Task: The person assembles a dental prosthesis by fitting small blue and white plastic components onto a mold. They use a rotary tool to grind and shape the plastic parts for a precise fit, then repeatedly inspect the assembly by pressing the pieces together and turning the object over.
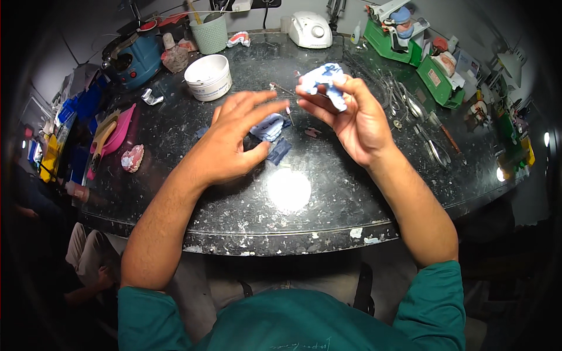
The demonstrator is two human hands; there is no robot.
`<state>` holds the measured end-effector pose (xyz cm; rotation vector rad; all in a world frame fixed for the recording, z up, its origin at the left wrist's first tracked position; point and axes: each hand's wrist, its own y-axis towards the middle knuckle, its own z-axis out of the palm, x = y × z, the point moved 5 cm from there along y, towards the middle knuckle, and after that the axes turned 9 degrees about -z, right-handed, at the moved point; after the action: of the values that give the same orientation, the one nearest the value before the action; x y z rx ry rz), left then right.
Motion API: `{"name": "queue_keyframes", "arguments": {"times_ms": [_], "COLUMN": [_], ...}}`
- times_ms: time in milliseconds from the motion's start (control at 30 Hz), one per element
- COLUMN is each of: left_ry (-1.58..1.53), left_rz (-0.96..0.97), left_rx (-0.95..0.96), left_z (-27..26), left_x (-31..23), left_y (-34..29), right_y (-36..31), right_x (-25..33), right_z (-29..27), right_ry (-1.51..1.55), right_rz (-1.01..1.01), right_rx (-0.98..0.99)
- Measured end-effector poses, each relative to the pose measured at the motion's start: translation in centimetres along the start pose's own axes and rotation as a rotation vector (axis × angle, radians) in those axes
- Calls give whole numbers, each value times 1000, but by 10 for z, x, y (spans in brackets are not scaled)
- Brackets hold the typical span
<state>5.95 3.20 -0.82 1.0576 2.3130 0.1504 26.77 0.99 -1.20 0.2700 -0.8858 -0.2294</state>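
Raised above the bench, my right hand point(364, 120) pinches a white and blue dental model point(323, 76) between thumb and fingers. My left hand point(228, 140) holds nothing; its fingers are spread over the middle of the bench. Partly under its fingers lies a second pale blue and white dental model point(269, 127), with some of it hidden. Dark blue pieces, perhaps wax sheet point(279, 151), lie beside that model. A thin tool point(288, 114) rests just past my left fingertips.
Behind my left hand stands a white tub point(208, 78). A pink dustpan point(119, 128) with a brush and a pink dental model point(132, 158) lie at the left. Metal hand tools point(430, 143) and green bins point(440, 82) occupy the right. A white control box point(311, 30) sits at the back.
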Motion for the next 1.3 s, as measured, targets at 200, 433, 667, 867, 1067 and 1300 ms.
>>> {"name": "queue_keyframes", "arguments": {"times_ms": [200,433,667,867,1067,1300], "left_ry": [-70,-1437,-1884,-1793,-1431,-1102], "left_rz": [-133,-436,-545,-312,-130,-50], "left_rx": [76,-26,108,172,-112,-108], "left_z": [1,3,21,21,9,5], "left_x": [5,28,28,9,-34,-39], "left_y": [-1,6,-5,-6,-13,-18], "right_y": [4,-3,-5,-10,-34,-40], "right_x": [-4,-2,-1,1,19,24], "right_z": [-14,-5,1,22,61,68], "right_ry": [91,-564,-197,-79,-954,-1054], "right_rz": [137,218,271,185,-753,-853], "right_rx": [-168,29,-56,100,412,443]}}
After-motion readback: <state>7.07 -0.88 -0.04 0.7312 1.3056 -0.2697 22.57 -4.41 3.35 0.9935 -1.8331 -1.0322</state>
